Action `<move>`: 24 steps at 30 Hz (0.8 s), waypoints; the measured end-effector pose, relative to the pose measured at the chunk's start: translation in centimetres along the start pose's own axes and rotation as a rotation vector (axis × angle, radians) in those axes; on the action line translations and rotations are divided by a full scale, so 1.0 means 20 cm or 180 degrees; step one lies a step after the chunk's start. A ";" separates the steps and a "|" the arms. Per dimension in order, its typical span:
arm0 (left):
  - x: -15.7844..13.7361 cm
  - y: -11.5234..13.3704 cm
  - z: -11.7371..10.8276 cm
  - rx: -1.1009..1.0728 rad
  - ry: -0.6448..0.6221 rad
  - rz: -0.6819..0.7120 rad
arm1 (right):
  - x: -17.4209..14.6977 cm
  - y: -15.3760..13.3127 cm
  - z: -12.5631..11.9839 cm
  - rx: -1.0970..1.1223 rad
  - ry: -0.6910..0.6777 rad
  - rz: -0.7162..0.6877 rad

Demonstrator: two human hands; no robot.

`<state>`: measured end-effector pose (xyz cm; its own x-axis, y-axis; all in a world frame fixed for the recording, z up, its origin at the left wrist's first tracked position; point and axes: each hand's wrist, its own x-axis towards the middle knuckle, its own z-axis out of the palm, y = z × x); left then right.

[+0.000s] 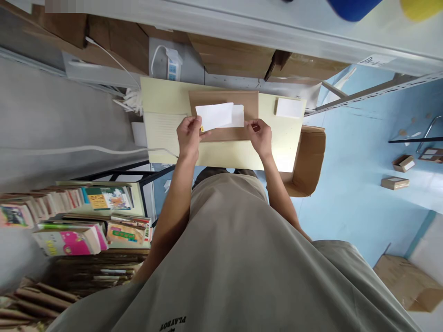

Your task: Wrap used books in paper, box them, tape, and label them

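My left hand (189, 133) pinches the left end of a white paper slip (213, 116), with a small yellow mark at its lower left corner. A second white slip (238, 116) shows from behind it on the right; I cannot tell whether the two are joined. The fingertips of my right hand (260, 136) are closed at the right edge of this second slip. Below both lies a flat brown cardboard piece (224, 97) on the pale yellow table (224, 154). A small white stack (289, 108) lies at the table's right end.
An open cardboard box (309, 161) stands beside the table on the right. Behind the table are a power strip (173, 65) and large cartons (235, 55) below a metal shelf (242, 32). Books (69, 240) fill a rack at left. A white cable (97, 149) reaches the table.
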<state>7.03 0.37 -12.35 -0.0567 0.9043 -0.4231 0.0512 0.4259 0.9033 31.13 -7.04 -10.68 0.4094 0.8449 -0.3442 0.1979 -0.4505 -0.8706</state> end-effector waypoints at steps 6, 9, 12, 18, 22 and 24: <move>-0.12 0.17 -0.05 -0.0034 -0.0317 -0.0041 | -0.07 -0.02 0.02 0.0525 -0.0289 -0.0087; -0.14 0.22 -0.04 -0.0016 -0.0435 -0.0130 | -0.06 -0.01 0.04 0.0626 -0.0253 -0.0138; -0.15 0.24 -0.04 -0.0023 -0.0513 -0.0160 | -0.04 -0.01 0.05 0.0597 -0.0159 -0.0094; -0.14 0.22 -0.05 0.0100 -0.0570 -0.0122 | -0.04 -0.01 0.06 0.0481 -0.0173 -0.0008; -0.10 0.12 -0.06 0.0438 -0.0212 0.0268 | -0.08 -0.03 0.08 0.0249 -0.0168 -0.0108; -0.07 0.07 -0.06 0.0640 0.0070 0.0483 | -0.10 -0.03 0.08 0.0094 -0.0166 -0.0115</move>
<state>6.08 -0.35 -10.43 -0.0548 0.9584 -0.2802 0.2580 0.2847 0.9233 28.82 -7.90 -10.00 0.3555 0.8746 -0.3297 0.1850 -0.4116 -0.8924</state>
